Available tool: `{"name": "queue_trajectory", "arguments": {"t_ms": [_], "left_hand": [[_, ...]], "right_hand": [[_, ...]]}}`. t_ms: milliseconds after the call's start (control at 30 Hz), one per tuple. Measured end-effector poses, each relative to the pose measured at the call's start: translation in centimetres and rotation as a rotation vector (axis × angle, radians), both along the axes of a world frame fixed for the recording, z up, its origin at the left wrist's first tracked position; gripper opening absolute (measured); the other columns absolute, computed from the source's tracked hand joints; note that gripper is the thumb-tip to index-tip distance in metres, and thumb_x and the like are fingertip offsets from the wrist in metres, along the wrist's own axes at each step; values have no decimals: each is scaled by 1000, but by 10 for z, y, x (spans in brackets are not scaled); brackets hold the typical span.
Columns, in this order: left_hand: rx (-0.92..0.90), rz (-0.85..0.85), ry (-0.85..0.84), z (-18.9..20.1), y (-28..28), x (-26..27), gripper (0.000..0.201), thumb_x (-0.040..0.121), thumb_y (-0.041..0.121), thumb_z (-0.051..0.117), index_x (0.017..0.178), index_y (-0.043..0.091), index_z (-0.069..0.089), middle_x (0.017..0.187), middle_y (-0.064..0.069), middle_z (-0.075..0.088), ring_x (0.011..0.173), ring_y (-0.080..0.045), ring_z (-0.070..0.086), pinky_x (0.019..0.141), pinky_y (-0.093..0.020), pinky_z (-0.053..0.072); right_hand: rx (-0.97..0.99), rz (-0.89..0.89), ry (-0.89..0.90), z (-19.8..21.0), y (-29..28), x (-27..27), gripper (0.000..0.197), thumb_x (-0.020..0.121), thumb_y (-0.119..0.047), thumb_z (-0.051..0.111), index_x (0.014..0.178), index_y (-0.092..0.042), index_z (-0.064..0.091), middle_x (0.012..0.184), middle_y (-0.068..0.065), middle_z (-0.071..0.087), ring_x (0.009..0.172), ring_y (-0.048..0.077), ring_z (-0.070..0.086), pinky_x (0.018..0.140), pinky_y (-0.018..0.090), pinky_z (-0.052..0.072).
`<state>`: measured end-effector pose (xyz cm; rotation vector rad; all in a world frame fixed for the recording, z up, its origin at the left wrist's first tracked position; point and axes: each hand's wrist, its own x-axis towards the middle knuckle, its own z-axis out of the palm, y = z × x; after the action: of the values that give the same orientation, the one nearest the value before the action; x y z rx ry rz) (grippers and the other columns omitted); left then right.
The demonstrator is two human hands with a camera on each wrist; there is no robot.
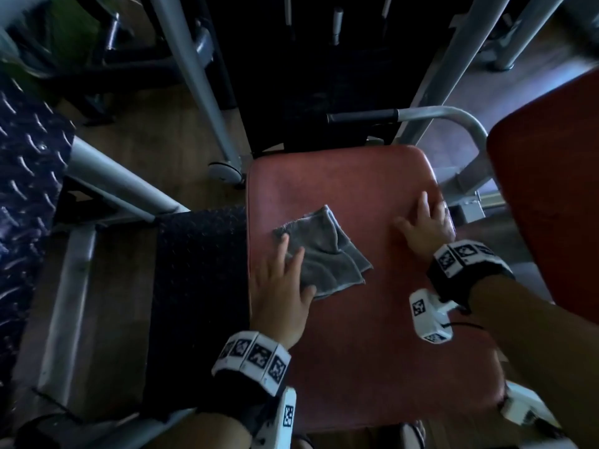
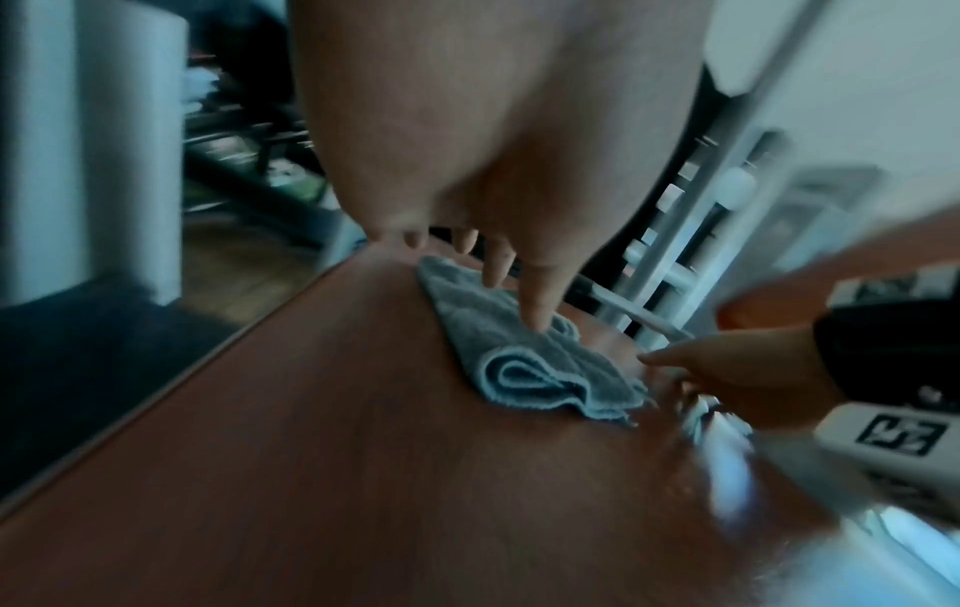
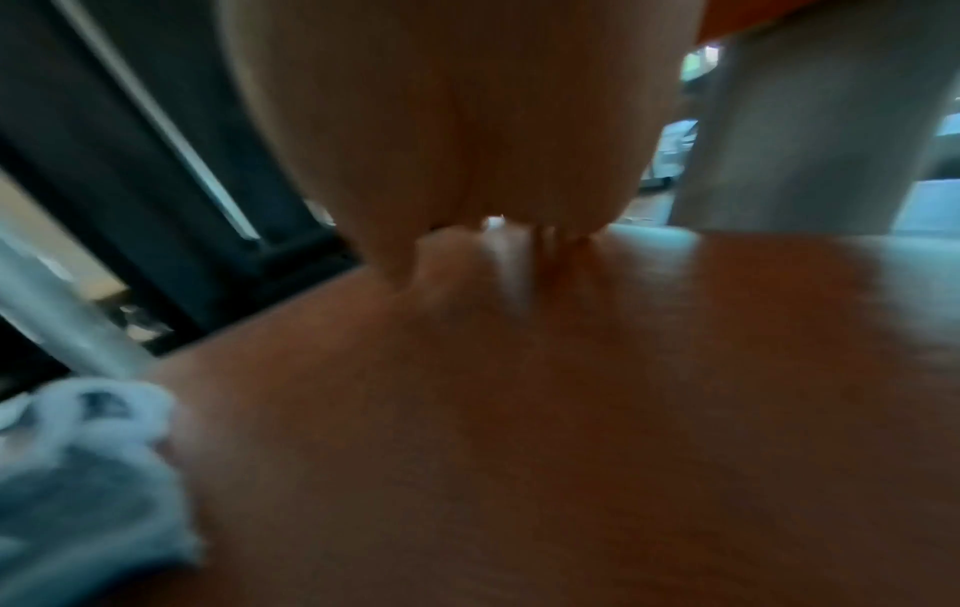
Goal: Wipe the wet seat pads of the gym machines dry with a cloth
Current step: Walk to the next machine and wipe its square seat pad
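A red padded seat (image 1: 356, 335) fills the middle of the head view. A folded grey cloth (image 1: 324, 251) lies on its left half. My left hand (image 1: 282, 283) lies flat on the cloth's near left part, fingers straight and pressing it down (image 2: 535, 304). My right hand (image 1: 424, 225) rests flat with spread fingers on the bare seat near its far right edge, apart from the cloth. The seat (image 3: 571, 410) shows a wet shine by the right fingers. The cloth (image 3: 88, 493) appears blurred at the lower left of the right wrist view.
A red back pad (image 1: 551, 196) rises at the right. A grey handle bar with a black grip (image 1: 363, 117) curves behind the seat. Grey frame tubes (image 1: 194, 76) stand at the back, and a black textured step (image 1: 197, 286) lies left of the seat.
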<state>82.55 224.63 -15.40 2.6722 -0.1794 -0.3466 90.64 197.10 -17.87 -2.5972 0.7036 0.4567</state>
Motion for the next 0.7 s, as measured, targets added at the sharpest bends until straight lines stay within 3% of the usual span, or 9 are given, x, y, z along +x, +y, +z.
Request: {"name": "queue_trajectory", "arguments": {"t_ms": [100,233,333,433,533,700], "left_hand": [[177,-179,-36,-3,-13,26,68,98,44,45,155,29,10,162,7,-13,149,-25,-11,121,-45,7],[235,-353,25,-15,-26,46,73,98,45,43,155,26,4,163,6,-4,149,-28,-13,121,-47,0],[225,-361,16,-24,-30,53,73,95,51,33,155,24,2,163,4,-2,148,-30,-15,121,-45,-4],[249,-335,15,-29,-34,55,73,94,58,20,156,24,-1,163,2,-6,148,-31,-17,121,-47,-1],[239,-284,38,-31,-37,60,79,92,67,20,155,28,-8,162,5,-16,146,-29,-23,120,-48,-4],[222,-241,32,-27,-34,71,91,84,83,20,154,32,-9,161,7,-18,146,-26,-25,120,-49,-7]], "right_hand": [[17,13,67,-22,-1,-4,79,93,-62,36,151,-38,-12,159,8,-22,147,25,-17,119,46,-7],[-3,12,89,-28,5,-5,76,94,-61,29,146,-43,-23,154,3,-34,143,22,-28,116,53,-13],[25,5,132,-24,4,0,77,94,-60,32,146,-43,-23,153,4,-37,143,24,-29,114,53,-15],[55,1,158,-18,4,3,79,94,-60,33,145,-43,-24,151,2,-40,142,23,-31,114,52,-15],[87,13,209,-14,5,5,79,94,-61,32,143,-45,-27,148,0,-45,140,23,-35,114,51,-17],[102,17,237,-13,5,6,80,93,-63,31,142,-46,-29,145,-2,-48,139,23,-36,114,51,-17]]}}
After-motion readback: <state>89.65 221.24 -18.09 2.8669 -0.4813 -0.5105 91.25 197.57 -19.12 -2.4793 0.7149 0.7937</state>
